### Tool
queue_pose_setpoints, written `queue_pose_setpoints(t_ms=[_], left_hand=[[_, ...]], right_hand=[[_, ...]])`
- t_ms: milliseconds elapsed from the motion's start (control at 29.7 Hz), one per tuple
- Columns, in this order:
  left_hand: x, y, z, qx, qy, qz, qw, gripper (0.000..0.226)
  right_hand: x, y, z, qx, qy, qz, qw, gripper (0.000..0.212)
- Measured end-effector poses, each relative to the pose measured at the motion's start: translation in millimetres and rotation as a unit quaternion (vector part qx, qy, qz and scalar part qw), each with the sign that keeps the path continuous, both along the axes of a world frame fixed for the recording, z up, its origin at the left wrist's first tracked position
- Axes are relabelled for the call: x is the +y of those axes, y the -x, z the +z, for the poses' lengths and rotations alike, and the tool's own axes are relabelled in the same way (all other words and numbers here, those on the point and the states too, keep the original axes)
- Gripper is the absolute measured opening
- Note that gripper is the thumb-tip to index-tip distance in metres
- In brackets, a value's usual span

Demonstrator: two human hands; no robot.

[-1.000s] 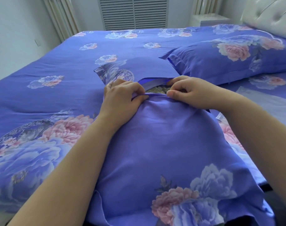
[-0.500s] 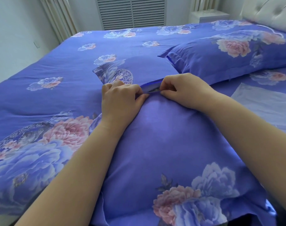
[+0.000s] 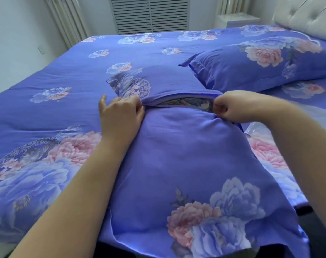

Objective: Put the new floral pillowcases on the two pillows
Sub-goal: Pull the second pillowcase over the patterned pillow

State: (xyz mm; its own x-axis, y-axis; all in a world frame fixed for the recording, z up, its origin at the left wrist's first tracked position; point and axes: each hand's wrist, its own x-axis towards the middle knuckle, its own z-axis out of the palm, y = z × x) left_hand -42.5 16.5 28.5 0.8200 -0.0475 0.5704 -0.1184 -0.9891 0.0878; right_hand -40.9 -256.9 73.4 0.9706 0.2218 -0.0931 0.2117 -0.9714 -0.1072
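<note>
At the near edge of the bed [image 3: 47,112], 2 bare hands work at the opening of a purple floral pillowcase [image 3: 186,164] that lies over a plump pillow. The left hand [image 3: 121,116] pinches the left end of the opening's near hem between thumb and forefinger, its other fingers spread loosely onto the quilt just beside it. The right hand [image 3: 231,107] has a clenched grip on the right end of the same hem — fingers curled tight round a fold of fabric. Between the 2 hands the opening gapes into a narrow slit, and the pillow inside [image 3: 186,105] shows through it as a strip of darker, patterned cloth. The far flap of the pillowcase lies flat beyond the slit, its corner printed with a round blue-and-white motif. The case's wide border spills over the bed's near edge, with a pink-and-blue peony printed on its lower right part.

A 2nd pillow [image 3: 251,66], already in a matching floral case, sits toward the head of the bed at the far right, well apart from the hands and close below the pale tufted headboard [image 3: 307,13]. A matching quilt covers the bed. Beside the near pillow's right side a bit of clear plastic wrap [image 3: 255,130] lies on the bed. On the far wall — a slatted white panel [image 3: 149,13].
</note>
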Motion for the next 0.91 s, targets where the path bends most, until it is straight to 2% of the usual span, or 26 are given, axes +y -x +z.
queue_pose_setpoints(t_ms=[67,135,235,336,437,504,572,639,706,807,841,908], left_hand=[[4.4,1.8,3.5,0.068,0.045,-0.056,0.995,0.012],[7.1,7.1,5.6,0.126,0.080,-0.110,0.983,0.012],[7.0,11.1,7.2,0.150,0.014,-0.084,0.985,0.024],[21.5,6.1,8.4,0.202,-0.053,-0.011,0.978,0.026],[39.5,5.3,11.2,0.272,-0.017,-0.042,0.961,0.016],[41.1,8.7,15.0,0.289,0.000,-0.068,0.955,0.020],[37.6,8.8,13.1,0.232,-0.006,-0.062,0.971,0.018],[34.2,4.2,6.4,0.101,-0.012,-0.037,0.994,0.023],[31.0,0.7,-2.7,0.038,0.004,-0.028,0.999,0.025],[29.5,-2.9,-17.3,0.001,-0.026,-0.060,0.998,0.026],[30.8,-2.4,-19.1,-0.003,-0.012,-0.084,0.996,0.023],[34.6,4.0,-18.6,0.022,0.050,-0.142,0.988,0.020]], right_hand=[[1.9,-8.0,-19.1,-0.170,-0.023,-0.077,0.982,0.013],[-1.0,-15.7,-40.4,-0.232,-0.046,-0.151,0.960,0.018],[-9.9,-24.7,-57.0,-0.163,-0.110,-0.139,0.971,0.017],[-15.8,-21.5,-38.8,-0.061,-0.229,-0.023,0.971,0.013],[-27.3,-14.9,-22.2,0.025,-0.196,0.030,0.980,0.026],[-36.2,-13.9,-21.7,0.065,-0.150,0.026,0.986,0.022],[-41.0,-13.3,-21.2,0.092,-0.109,0.003,0.990,0.011],[-39.2,-13.4,-21.3,0.091,-0.068,-0.015,0.993,0.005],[-32.0,-14.2,-24.5,0.030,-0.062,-0.035,0.997,0.009],[-19.9,-12.6,-35.0,-0.161,-0.137,-0.088,0.973,0.013],[-18.9,-11.9,-39.9,-0.201,-0.141,-0.111,0.963,0.015],[-21.6,-12.7,-51.4,-0.204,-0.100,-0.153,0.962,0.019]])
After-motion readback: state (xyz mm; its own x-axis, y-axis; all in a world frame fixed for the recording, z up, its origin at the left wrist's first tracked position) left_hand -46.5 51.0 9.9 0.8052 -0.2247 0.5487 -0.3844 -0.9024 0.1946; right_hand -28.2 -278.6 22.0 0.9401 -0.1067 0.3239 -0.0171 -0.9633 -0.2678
